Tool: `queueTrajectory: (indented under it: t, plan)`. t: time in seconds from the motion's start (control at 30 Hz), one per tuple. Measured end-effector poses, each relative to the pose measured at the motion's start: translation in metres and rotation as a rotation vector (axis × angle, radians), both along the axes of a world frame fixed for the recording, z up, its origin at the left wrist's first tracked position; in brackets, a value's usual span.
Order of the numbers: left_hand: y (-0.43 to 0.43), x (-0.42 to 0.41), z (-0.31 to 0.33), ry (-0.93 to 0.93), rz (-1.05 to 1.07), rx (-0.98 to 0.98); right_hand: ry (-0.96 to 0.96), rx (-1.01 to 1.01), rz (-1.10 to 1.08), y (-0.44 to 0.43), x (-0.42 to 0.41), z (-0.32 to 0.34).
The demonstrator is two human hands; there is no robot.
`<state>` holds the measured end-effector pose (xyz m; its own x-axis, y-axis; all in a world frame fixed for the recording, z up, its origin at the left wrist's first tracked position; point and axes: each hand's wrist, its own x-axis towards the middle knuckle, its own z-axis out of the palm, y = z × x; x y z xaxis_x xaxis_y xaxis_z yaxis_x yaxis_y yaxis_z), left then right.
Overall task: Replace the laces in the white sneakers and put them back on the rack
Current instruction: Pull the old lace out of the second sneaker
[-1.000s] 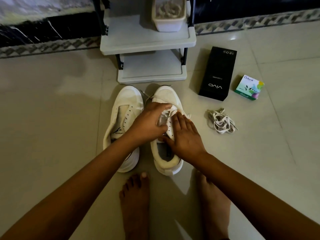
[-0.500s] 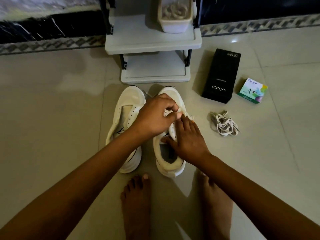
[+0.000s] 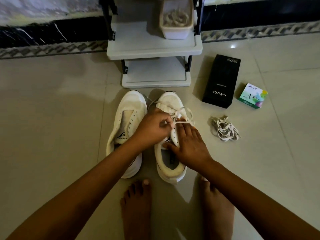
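Observation:
Two white sneakers stand side by side on the floor in front of the rack (image 3: 154, 49). The left sneaker (image 3: 127, 118) has bare eyelets. The right sneaker (image 3: 170, 104) carries a white lace (image 3: 183, 112) looped over its front. My left hand (image 3: 152, 129) pinches that lace over the right sneaker's eyelets. My right hand (image 3: 188, 146) lies on the right sneaker's side, fingers straight, thumb at the collar. A loose bundle of white laces (image 3: 225, 129) lies on the floor to the right.
A white tub (image 3: 176, 30) holding rope-like material sits on the rack's upper shelf. A black box (image 3: 221, 82) and a small green box (image 3: 252, 96) lie on the floor right of the rack. My bare feet (image 3: 136, 205) stand just behind the sneakers.
My left hand has pulled the lace up and out of the right sneaker's eyelets, so a loop now shows over the toe. My right hand stayed pressed on the sneaker.

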<state>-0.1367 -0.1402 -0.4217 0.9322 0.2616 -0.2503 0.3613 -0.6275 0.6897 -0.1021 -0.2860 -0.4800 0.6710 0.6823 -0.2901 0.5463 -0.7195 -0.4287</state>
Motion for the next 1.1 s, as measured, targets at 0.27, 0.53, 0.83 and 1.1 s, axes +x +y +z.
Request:
queueTrajectory:
  t: [0.27,0.53,0.83,1.1]
  plan:
    - [0.0,0.0,0.014,0.053,-0.124,0.099,0.004,-0.006,0.014,0.001,0.0,0.001]
    - [-0.006,0.0,0.003,0.113,-0.143,0.507,0.024,0.012,0.012,0.001,0.001,-0.003]
    - [0.004,0.009,0.024,-0.027,-0.086,0.029,0.036,-0.024,0.016,0.003,0.0,0.003]
    - [-0.005,-0.001,-0.001,0.166,-0.135,0.473,0.039,0.011,0.005,0.002,0.0,-0.002]
